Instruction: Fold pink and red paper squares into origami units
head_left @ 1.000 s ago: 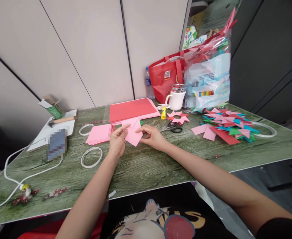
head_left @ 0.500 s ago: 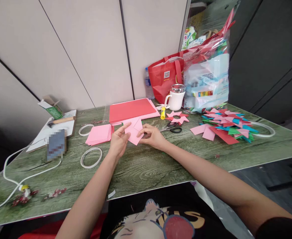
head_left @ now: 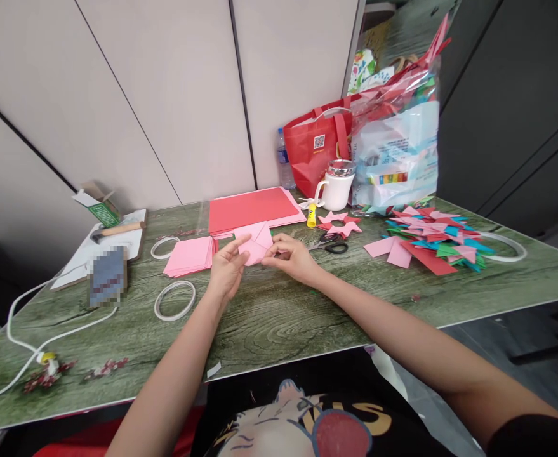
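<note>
A partly folded sheet of pink paper (head_left: 256,241) is held up between my two hands, over the middle of the table. My left hand (head_left: 228,265) pinches its left edge between thumb and fingers. At the lower right corner, my right hand (head_left: 292,259) grips the paper with thumb and bent fingers. Diagonal creases and a folded flap show on its face. Just left of my left hand lies a stack of pink paper squares (head_left: 189,256). Scissors with black handles (head_left: 334,247) rest to the right of my right hand.
Red and pink sheets (head_left: 252,209) lie behind my hands. A glue stick (head_left: 312,216), a white mug (head_left: 336,187) and a pink-red paper ring (head_left: 339,224) stand or lie beyond. Folded coloured pieces (head_left: 438,235) pile at right. Tape rolls (head_left: 174,301) and a hammer (head_left: 117,232) are left.
The paper's bottom corner, which pointed down before, is now folded up, so its lower edge sits higher. My right hand has shifted slightly with it; my left hand stays put.
</note>
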The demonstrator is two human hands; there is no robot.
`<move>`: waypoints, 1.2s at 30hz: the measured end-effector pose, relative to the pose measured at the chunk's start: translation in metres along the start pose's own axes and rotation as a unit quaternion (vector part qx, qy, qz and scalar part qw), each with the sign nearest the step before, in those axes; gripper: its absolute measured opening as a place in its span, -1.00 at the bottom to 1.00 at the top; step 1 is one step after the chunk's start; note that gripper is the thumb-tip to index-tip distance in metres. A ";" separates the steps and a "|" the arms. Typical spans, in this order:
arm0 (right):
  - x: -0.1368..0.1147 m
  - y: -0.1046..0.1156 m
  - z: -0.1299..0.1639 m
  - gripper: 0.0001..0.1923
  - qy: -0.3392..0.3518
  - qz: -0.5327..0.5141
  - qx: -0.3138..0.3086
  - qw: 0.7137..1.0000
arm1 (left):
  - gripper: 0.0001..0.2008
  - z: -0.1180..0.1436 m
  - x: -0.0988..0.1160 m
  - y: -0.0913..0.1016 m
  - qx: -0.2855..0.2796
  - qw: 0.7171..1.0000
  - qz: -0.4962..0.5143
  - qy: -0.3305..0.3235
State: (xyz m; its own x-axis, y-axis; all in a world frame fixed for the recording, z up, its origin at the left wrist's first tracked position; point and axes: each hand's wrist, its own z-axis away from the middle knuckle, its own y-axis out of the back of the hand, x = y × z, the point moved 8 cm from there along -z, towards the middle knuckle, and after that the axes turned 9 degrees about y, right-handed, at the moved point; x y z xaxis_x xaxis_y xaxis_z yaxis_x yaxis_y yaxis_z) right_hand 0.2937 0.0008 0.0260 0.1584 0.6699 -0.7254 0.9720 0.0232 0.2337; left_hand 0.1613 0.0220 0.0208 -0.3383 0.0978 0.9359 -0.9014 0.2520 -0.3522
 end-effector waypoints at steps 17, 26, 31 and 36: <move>0.001 0.013 0.006 -0.76 -0.040 0.017 0.108 0.993 | -0.53 0.005 -0.005 -0.008 0.004 0.999 -0.051 0.006; -0.003 0.009 0.004 -0.74 -0.008 0.012 0.086 0.996 | -0.55 0.004 -0.005 -0.006 0.012 0.999 -0.028 -0.010; 0.003 0.009 0.005 -0.74 -0.018 -0.028 0.102 0.994 | -0.52 0.004 -0.004 -0.010 -0.011 1.000 -0.021 -0.009; 0.003 0.011 0.005 -0.75 -0.023 -0.035 0.114 0.993 | -0.50 0.005 -0.004 -0.013 -0.024 0.999 -0.021 -0.013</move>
State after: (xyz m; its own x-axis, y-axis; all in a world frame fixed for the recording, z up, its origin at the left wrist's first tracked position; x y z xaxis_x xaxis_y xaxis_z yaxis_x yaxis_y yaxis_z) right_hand 0.3053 -0.0001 0.0230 0.0909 0.6381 -0.7646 0.9941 -0.1033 0.0320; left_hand 0.1728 0.0134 0.0220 -0.3080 0.0605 0.9495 -0.9013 0.3011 -0.3115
